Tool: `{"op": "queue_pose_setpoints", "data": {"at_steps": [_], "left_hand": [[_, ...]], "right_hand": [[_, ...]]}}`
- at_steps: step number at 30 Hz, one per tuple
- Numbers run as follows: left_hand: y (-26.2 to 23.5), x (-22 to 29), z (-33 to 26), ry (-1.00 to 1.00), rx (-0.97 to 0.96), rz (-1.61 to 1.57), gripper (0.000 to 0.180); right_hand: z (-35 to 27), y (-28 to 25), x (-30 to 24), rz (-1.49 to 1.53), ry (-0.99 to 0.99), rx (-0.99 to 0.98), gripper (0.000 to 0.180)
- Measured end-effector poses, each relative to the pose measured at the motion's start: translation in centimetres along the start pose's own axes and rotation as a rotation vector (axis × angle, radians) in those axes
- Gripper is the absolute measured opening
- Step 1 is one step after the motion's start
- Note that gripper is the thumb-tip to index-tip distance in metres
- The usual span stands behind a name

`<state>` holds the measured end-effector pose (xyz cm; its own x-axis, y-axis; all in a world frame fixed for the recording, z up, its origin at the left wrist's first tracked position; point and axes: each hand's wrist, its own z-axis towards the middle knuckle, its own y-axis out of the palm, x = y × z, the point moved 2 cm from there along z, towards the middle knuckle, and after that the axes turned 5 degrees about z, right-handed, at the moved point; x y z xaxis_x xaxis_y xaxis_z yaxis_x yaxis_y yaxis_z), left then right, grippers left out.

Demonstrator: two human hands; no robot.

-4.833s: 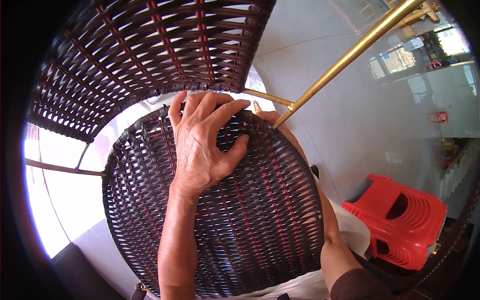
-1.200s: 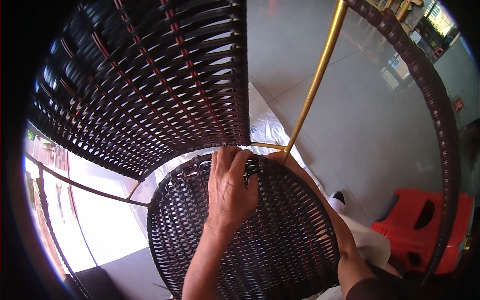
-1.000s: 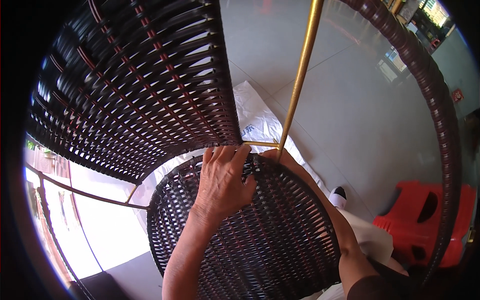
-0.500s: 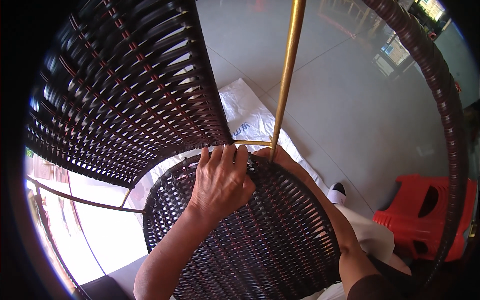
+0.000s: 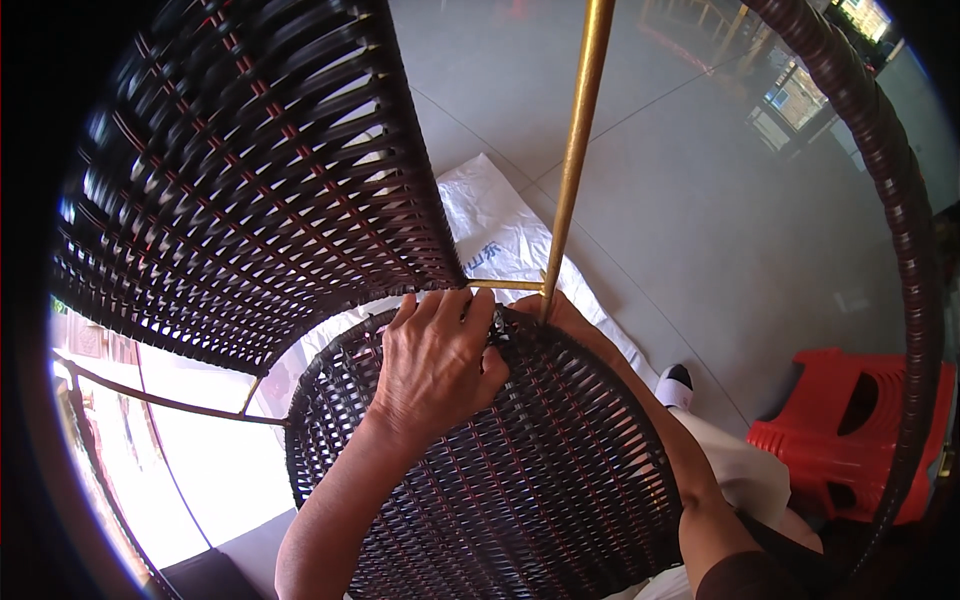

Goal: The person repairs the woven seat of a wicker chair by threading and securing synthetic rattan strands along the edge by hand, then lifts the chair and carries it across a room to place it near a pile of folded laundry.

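Note:
A round seat [image 5: 520, 470] of woven dark brown and black wicker lies below me, part of a chair with a woven backrest [image 5: 260, 190] at the far left. My left hand [image 5: 435, 355] lies on the seat's far part, its fingers bent over the wicker rim and its thumb near a small gap in the weave. My right hand [image 5: 568, 318] reaches around the right side to the far rim, beside the foot of a gold metal rod [image 5: 575, 150]. Its fingers are hidden behind the rim and the rod.
A white plastic sheet [image 5: 490, 215] lies on the grey tiled floor [image 5: 680, 220] beyond the seat. At the right stands a red plastic stool [image 5: 820, 440], partly behind a curved brown wicker-wrapped tube [image 5: 890, 190]. A thin metal bar [image 5: 180, 405] runs at the left.
My left hand has shifted slightly left along the rim, with its fingers moving a little. The right hand stays in about the same place.

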<state>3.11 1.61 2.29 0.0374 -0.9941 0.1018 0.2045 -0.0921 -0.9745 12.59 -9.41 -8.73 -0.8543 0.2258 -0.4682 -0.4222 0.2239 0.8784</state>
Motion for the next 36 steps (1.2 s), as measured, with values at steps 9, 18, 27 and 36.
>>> {"op": "queue_pose_setpoints", "data": {"at_steps": [9, 18, 27, 36], "left_hand": [[-0.1, -0.7, -0.4, 0.015, -0.084, 0.025, 0.04], [0.4, -0.2, 0.1, 0.034, -0.087, 0.065, 0.039], [0.5, -0.2, 0.1, 0.07, 0.013, 0.061, 0.036], [0.6, -0.3, -0.4, 0.049, -0.021, 0.057, 0.038]], "right_hand": [[1.0, -0.7, 1.3, 0.046, 0.031, 0.011, 0.025], [0.6, -0.5, 0.3, -0.107, 0.033, 0.025, 0.023], [0.8, -0.5, -0.2, -0.19, -0.027, 0.018, 0.02], [0.9, -0.6, 0.6, -0.083, -0.025, -0.017, 0.022]]}}
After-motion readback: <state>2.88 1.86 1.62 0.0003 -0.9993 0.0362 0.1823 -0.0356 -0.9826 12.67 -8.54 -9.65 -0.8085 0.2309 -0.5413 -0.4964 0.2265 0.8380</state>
